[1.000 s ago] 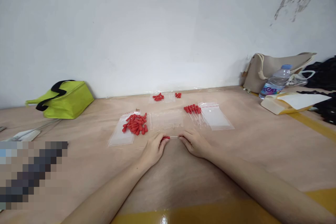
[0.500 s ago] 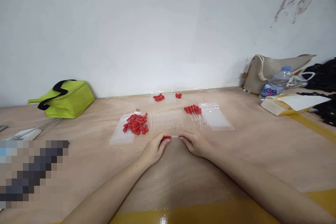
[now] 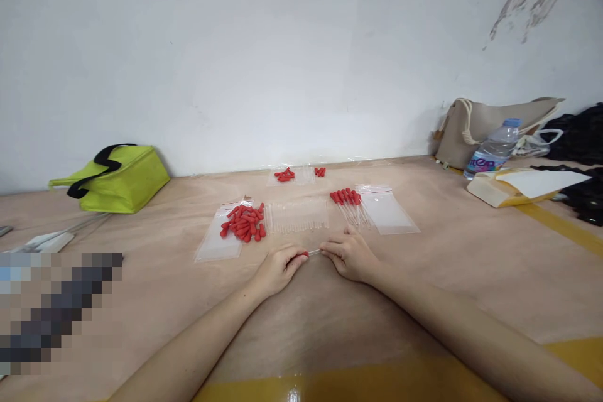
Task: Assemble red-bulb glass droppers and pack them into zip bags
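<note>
Pinching with the fingers of the left hand (image 3: 279, 271) a red rubber bulb (image 3: 306, 254), mostly covered by the grasp; gripping in the fingers of the right hand (image 3: 351, 256) the other end of a thin clear tube (image 3: 314, 252), held across to the bulb just in front of a row of clear tubes (image 3: 296, 216). Cannot tell whether seated inside the bulb. Working with a heap of red bulbs (image 3: 242, 223) left of the row, overlapping a zip-lock bag (image 3: 214, 246); with a cluster of bulb-topped droppers (image 3: 347, 196) to its right, beside another zip-lock bag (image 3: 389, 210). Well left of the row, a lime-green cooler bag (image 3: 134, 182); well right, a water bottle (image 3: 494, 149).
</note>
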A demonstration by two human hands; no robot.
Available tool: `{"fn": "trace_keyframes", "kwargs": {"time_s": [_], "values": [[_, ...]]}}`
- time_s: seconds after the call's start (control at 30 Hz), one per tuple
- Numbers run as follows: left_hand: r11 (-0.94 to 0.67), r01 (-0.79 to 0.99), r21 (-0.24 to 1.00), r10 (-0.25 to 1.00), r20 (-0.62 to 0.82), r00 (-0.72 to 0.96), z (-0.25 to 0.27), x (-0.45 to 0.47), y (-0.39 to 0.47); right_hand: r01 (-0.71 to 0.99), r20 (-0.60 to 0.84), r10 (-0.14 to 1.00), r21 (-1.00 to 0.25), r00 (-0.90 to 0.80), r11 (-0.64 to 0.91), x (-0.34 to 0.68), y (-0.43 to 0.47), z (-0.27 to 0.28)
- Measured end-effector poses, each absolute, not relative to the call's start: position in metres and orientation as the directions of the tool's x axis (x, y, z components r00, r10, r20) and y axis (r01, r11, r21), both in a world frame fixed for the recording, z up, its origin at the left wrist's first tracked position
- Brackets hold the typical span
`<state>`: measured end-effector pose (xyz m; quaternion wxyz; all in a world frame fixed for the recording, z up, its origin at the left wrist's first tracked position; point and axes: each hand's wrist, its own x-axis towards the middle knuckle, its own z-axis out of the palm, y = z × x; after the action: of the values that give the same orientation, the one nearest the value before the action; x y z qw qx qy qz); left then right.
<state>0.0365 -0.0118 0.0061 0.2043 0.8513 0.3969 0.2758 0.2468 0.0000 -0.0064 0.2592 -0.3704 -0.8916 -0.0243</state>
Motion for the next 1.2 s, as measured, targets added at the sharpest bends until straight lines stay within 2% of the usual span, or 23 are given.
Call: {"fn": "trace_keyframes", "kwargs": {"time_s": [0.37, 0.7, 0.83, 0.97, 1.03, 1.1, 1.2], "values": [[-0.632, 0.564, 0.532, 0.76, 0.28, 0.586, 0.007, 0.035, -0.013, 0.648, 0.521, 0.604, -0.12, -0.603, 0.752, 0.241, -0.005, -0.01], [-0.668, 0.541, 0.511, 0.728, 0.299, 0.616, 0.006, 0.035, -0.01, 0.673, 0.518, 0.613, -0.092, -0.597, 0.734, 0.233, -0.008, -0.01], [-0.634, 0.533, 0.561, 0.762, 0.332, 0.556, 0.004, 0.035, -0.004, 0.715, 0.531, 0.622, -0.043, -0.576, 0.698, 0.23, -0.011, -0.002], [-0.582, 0.531, 0.615, 0.812, 0.42, 0.405, 0.001, 0.035, 0.0, 0.763, 0.512, 0.656, -0.001, -0.555, 0.646, 0.231, -0.008, 0.011], [-0.546, 0.553, 0.629, 0.837, 0.436, 0.33, -0.001, 0.035, 0.001, 0.818, 0.487, 0.731, -0.057, -0.478, 0.572, 0.237, 0.002, 0.016], [-0.514, 0.575, 0.636, 0.856, 0.423, 0.297, -0.001, 0.036, 0.001, 0.881, 0.46, 0.824, -0.162, -0.332, 0.445, 0.245, 0.019, 0.019], [-0.525, 0.598, 0.605, 0.851, 0.366, 0.376, 0.0, 0.037, 0.001, 0.93, 0.423, 0.904, -0.307, -0.059, 0.204, 0.256, 0.049, 0.021]]}}
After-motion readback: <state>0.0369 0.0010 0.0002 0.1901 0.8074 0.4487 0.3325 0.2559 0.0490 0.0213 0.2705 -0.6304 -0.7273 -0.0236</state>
